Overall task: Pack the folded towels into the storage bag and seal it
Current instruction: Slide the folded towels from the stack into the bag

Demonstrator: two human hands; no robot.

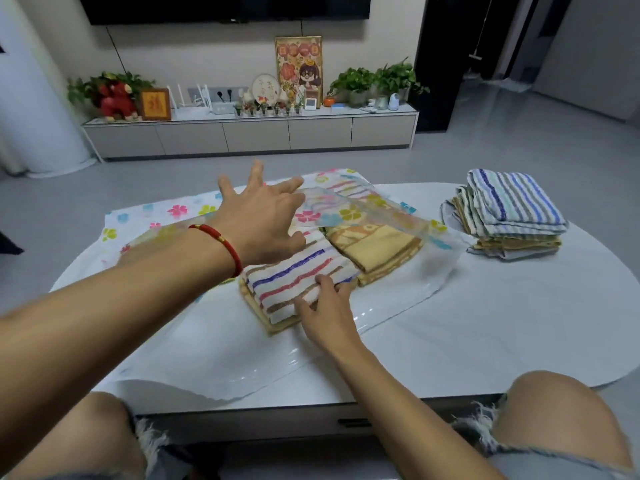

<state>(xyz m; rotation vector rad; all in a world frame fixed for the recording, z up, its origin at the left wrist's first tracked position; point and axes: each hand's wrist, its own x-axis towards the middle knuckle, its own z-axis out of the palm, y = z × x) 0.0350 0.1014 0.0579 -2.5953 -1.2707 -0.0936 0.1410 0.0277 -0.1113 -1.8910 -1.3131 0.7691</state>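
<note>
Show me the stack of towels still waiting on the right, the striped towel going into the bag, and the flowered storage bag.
Waiting towel stack (509,209): head view, on its top blue-striped towel.
Striped towel (294,275): head view, on its upper face.
Storage bag (162,211): head view, on its flowered far-left part.

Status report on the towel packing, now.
Left hand open, lifting the storage bag flap. Right hand pushing striped towel in beside yellow towel. Towel stack waiting. Bag unsealed.
</note>
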